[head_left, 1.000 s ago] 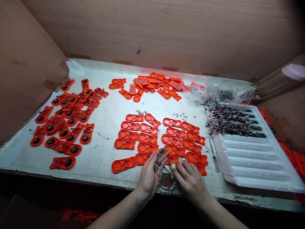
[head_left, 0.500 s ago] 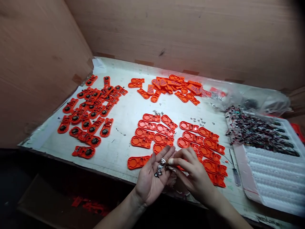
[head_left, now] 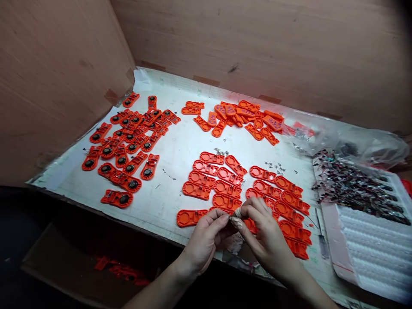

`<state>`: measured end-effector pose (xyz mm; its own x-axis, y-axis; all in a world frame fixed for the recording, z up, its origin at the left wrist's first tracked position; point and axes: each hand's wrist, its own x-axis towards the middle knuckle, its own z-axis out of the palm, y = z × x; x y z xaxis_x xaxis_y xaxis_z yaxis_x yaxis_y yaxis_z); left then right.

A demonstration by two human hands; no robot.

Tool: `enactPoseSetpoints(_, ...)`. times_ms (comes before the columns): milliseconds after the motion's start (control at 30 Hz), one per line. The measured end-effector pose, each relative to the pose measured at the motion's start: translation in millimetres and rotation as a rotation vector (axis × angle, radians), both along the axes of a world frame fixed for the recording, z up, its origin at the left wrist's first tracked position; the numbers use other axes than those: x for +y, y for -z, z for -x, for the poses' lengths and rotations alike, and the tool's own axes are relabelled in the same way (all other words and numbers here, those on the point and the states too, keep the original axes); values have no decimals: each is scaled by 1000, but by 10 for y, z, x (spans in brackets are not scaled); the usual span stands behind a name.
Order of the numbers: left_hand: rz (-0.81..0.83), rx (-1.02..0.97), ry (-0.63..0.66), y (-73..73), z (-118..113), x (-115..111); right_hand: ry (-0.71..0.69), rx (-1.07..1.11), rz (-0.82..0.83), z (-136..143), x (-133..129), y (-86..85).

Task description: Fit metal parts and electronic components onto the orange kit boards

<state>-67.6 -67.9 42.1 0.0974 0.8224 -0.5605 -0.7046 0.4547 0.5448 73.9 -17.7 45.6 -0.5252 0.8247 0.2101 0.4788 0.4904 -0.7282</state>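
My left hand (head_left: 202, 241) is curled closed near the front edge of the table, around small shiny metal pieces that its fingers now hide. Its thumb and forefinger meet the fingertips of my right hand (head_left: 266, 231). The right hand is pinched shut with a pale wrapping on one finger, and whatever tiny thing lies between the tips is too small to make out. Just beyond the hands lie rows of orange plastic shell halves (head_left: 196, 191), each with a round recess. One orange shell (head_left: 190, 218) rests immediately left of my left hand.
At left are orange shells with black round parts (head_left: 124, 199). A pile of orange pieces (head_left: 244, 112) lies at the back, with small metal pieces (head_left: 221, 152) nearer. On the right are a screwdriver (head_left: 322, 246), a white foam tray (head_left: 370, 244), bundled wired parts (head_left: 354, 184) and a plastic bag (head_left: 367, 141).
My left hand has gone from an open palm showing metal pieces to curled fingers. Both hands' fingertips have come together. The view has shifted slightly.
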Motion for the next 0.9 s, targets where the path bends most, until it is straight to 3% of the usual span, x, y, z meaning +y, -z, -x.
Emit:
enactPoseSetpoints(233, 58, -51, 54, -40, 79, -23, -91, -38, -536, -100, -39, 62)
enactPoseSetpoints(333, 83, -44, 59, -22, 87, -49, -197, -87, -653, -131, -63, 73)
enactPoseSetpoints(400, 82, -21, 41, -9, 101, -70, -206, -83, -618, -130, -69, 95)
enactPoseSetpoints(467, 57, -7, -34, 4, 125, -87, -120, -68, -502, -110, -61, 149)
enactPoseSetpoints(633, -60, -133, -370, 74, 157, -86, 11, -173, -262, -9, -55, 395)
enactPoseSetpoints(767, -69, -137, -406, 172, 86, -75, 60, -247, -225, 64, -113, 532)
enactPoseSetpoints(900, -51, -86, -403, 244, 2, -81, 75, -311, -245, 103, -156, 559)
